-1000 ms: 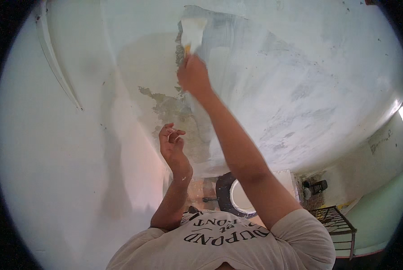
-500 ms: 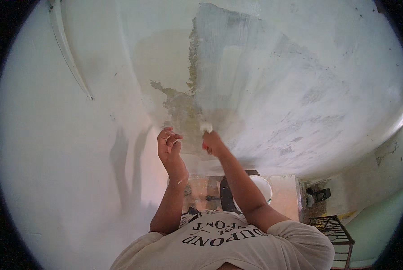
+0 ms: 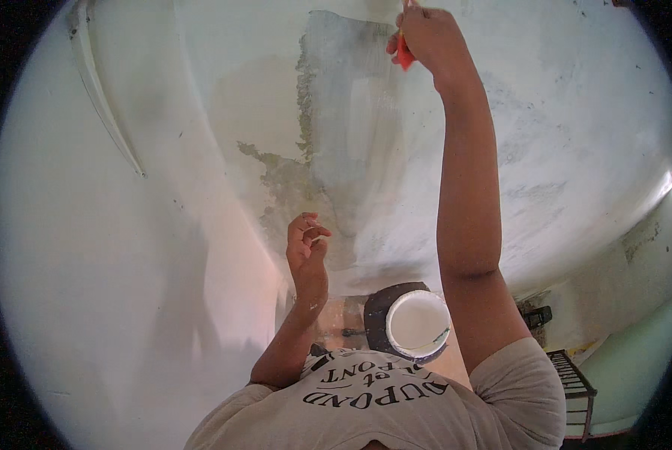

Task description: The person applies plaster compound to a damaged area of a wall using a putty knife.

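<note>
My right hand is raised high at the upper middle of the view, gripping a scraper with a red and yellow handle; its blade is mostly hidden. It is over the pale wall, right of a grey smeared patch with a ragged dark left edge. My left hand is lower, in front of a mottled, flaking area near the corner, its fingers loosely bent and apart, with white smears on them and nothing seen held. Below, a white bucket with pale contents stands on a dark round support.
A plain side wall with a curved cable strip runs along the left. A dark metal rack is at the lower right, near a dark object on the floor below.
My right hand came down toward my left hand half a second ago and is now raised again, farther right than a second ago. My left hand has shifted slightly right.
</note>
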